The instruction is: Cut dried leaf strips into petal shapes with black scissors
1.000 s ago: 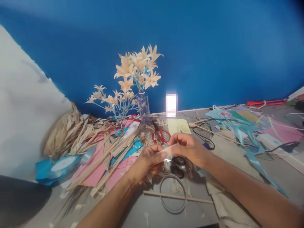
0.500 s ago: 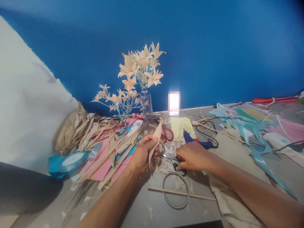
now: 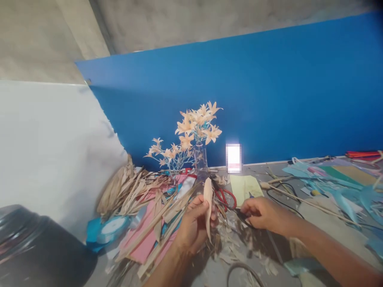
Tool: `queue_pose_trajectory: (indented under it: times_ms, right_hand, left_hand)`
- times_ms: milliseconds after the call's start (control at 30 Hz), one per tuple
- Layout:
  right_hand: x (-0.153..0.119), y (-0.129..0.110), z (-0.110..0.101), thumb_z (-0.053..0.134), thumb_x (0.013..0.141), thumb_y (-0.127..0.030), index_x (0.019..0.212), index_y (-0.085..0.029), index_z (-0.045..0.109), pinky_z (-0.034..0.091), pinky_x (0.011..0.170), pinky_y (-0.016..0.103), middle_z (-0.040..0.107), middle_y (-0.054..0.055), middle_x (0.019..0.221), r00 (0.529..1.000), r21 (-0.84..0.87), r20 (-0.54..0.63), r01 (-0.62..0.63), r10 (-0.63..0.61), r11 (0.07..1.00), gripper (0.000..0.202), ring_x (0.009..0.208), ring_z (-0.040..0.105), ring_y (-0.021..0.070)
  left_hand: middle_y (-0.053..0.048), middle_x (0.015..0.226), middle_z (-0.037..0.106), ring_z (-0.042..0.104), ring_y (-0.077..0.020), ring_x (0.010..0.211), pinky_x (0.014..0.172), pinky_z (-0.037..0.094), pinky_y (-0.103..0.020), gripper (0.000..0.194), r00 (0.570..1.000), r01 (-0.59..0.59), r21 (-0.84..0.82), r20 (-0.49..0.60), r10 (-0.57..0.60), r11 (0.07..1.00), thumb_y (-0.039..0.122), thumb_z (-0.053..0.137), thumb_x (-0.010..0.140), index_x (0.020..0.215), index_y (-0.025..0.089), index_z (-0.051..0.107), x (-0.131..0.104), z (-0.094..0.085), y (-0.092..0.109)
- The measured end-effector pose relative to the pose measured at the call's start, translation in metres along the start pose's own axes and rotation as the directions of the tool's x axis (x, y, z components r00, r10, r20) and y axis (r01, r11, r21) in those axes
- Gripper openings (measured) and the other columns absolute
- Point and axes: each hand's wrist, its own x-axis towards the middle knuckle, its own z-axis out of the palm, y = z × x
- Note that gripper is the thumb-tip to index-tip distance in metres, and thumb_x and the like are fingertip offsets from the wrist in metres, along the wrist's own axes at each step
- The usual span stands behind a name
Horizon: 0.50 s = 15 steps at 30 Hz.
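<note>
My left hand (image 3: 196, 223) pinches a pale, leaf-shaped piece of dried husk (image 3: 208, 205), held upright between thumb and fingers. To its right, my right hand (image 3: 259, 213) is closed on the black handle of a pair of scissors (image 3: 245, 220); the blades are hard to make out. Red-handled pliers or scissors (image 3: 226, 199) lie between the two hands, just beyond them. Husk scraps (image 3: 229, 255) litter the table below. Behind the hands, a clear vase (image 3: 201, 161) holds pale husk flowers (image 3: 199, 123) on light-blue stems.
Dried husk strips (image 3: 140, 195) and pink sheets (image 3: 143, 235) pile up at left, beside a blue ribbon roll (image 3: 112, 229) and a dark container (image 3: 38, 247). Yellow paper (image 3: 243, 187) lies behind my right hand. A metal ring (image 3: 243, 266) sits near the front.
The camera view has tilted up, so the scene sits lower and further right. My left hand still holds the husk piece, now turned more upright. My right hand stays at the scissors.
</note>
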Motion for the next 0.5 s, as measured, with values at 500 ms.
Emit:
queue_pose_trajectory:
  times_ms: [500]
  right_hand:
    - [-0.01,-0.037,0.015,0.073,0.061,-0.027,0.064,-0.018,0.052,0.025,0.048,0.021,0.044,-0.007,0.055,0.997,-0.038,-0.077,0.001,-0.004,0.999,0.023,0.054,0.034,0.0092]
  left_hand:
    - [0.003,0.057,0.054,0.045,-0.0078,0.047,0.048,0.033,-0.019,0.018,0.991,-0.01,0.279,-0.129,0.047,0.96,0.024,0.07,0.067,0.069,0.017,0.053,0.001,-0.001,-0.002]
